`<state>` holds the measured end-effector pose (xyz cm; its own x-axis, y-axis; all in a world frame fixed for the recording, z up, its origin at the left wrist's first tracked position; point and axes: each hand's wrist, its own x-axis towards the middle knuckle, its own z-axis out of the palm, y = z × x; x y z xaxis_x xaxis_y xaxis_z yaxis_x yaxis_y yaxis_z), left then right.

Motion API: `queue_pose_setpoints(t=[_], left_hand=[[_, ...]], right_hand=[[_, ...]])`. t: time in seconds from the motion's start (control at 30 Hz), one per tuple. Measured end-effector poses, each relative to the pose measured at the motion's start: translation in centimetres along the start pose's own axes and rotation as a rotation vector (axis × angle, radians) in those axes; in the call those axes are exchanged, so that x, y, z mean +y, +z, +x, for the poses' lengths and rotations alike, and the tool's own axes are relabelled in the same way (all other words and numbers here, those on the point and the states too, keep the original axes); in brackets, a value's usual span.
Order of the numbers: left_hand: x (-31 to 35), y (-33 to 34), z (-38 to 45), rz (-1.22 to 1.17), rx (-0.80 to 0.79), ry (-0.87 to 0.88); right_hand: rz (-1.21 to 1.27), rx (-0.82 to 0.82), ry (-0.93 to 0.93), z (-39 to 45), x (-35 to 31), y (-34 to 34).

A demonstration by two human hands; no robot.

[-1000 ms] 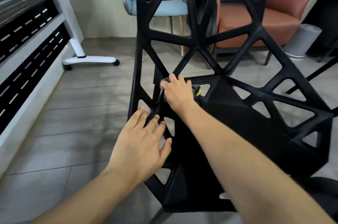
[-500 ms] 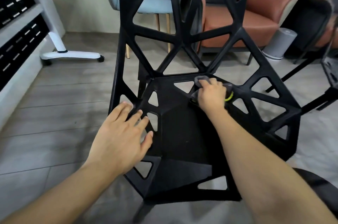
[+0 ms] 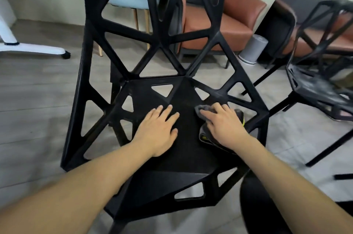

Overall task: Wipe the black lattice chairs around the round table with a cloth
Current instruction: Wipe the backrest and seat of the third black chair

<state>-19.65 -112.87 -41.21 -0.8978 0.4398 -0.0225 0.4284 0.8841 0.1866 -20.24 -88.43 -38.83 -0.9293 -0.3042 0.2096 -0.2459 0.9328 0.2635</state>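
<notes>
We laid our left hand (image 3: pixel 158 128) flat, fingers straight, on the matte black chair (image 3: pixel 150 98) seat with its triangular cutouts. At 3 o'clock of it, our right hand (image 3: pixel 225 126) pressed a crumpled grey cloth (image 3: pixel 205 113), yellow-edged, fingers loosely curled over it.
</notes>
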Motion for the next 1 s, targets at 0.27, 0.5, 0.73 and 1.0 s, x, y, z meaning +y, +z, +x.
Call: queue_pose_setpoints(t=[0.27, 0.5, 0.73, 1.0], left_hand=[[-0.3, 0.8, 2.0, -0.036, -0.057, -0.061], [-0.2, 0.6, 2.0, -0.043, -0.055, -0.057], [-0.5, 0.4, 2.0, -0.055, -0.069, -0.072], [-0.4, 0.2, 1.8, -0.073, -0.043, -0.081]], right_hand=[[-0.117, -0.037, 0.004, 8.4, -0.4, 3.4], [-0.077, 0.015, 0.001, 15.3, -1.4, 4.6], [-0.172, -0.008, -0.045, 12.0, 2.0, 3.6], [-0.329, 0.151, -0.167, 3.8, 10.0, 0.6]])
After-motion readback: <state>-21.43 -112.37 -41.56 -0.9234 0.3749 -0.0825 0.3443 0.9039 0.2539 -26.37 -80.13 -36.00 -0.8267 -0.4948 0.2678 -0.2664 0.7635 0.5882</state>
